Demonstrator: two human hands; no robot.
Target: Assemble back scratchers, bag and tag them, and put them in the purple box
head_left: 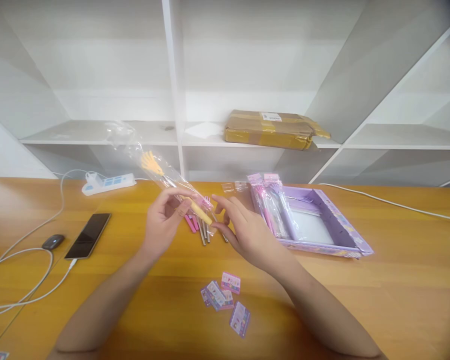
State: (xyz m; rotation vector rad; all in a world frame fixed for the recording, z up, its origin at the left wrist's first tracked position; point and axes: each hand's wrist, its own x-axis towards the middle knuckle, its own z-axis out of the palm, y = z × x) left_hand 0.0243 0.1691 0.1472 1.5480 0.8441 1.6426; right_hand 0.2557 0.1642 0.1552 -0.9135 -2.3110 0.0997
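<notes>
My left hand [164, 216] pinches the thick yellow handle of a back scratcher [200, 211] between thumb and fingers. Its small hand-shaped yellow head [151, 163] points up and to the left, inside a long clear plastic bag [129, 137]. My right hand [243, 227] is beside the lower end of the handle, thumb and forefinger apart; whether the thumb touches the bag's edge I cannot tell. Beneath both hands lie several loose back scratchers with metal rods [203, 236] and pink handles [190, 223], partly hidden. Several small printed cards [231, 283] lie scattered nearer to me.
A purple display box [360, 244] at right holds bagged pink and purple back scratchers [285, 210]. Left are a phone [88, 236] on a white cable, a black mouse-like object [53, 242] and a power strip [108, 184]. A taped cardboard box [270, 131] sits on the shelf behind.
</notes>
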